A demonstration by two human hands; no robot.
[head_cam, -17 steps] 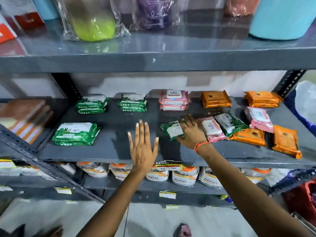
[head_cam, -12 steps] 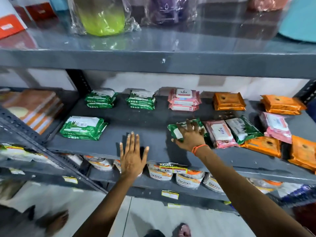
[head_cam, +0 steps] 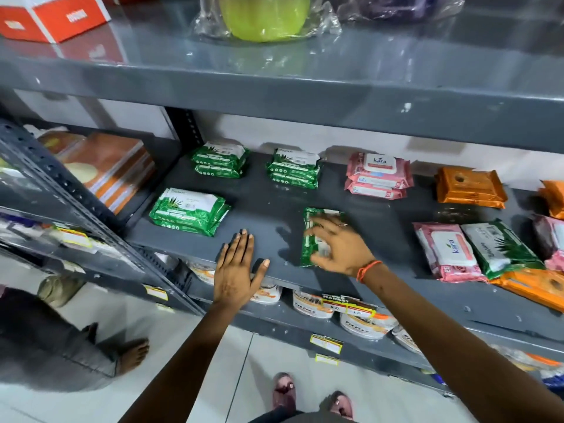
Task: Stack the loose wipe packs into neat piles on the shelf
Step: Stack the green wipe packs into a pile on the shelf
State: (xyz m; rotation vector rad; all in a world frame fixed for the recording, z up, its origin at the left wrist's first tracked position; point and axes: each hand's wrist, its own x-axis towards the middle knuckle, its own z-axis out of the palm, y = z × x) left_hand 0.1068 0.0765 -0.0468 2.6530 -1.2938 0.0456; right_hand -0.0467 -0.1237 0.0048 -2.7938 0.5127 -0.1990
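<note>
My right hand grips a green wipe pack, which lies lengthwise on the grey shelf near its middle. My left hand rests flat with fingers spread on the shelf's front edge, holding nothing. Green piles stand at the front left, back left and back middle. A pink pile and an orange pile sit at the back right. Loose packs lie at the right: a pink pack, a green pack and an orange pack.
An upper shelf overhangs close above, carrying a red box and a wrapped green item. Tubs fill the shelf below. Orange boxes sit on the left rack. Another person's foot stands at the left.
My right hand has dragged the green pack leftward away from the loose packs and turned it lengthwise. My left hand has stayed flat at the shelf's front. The view has shifted left.
</note>
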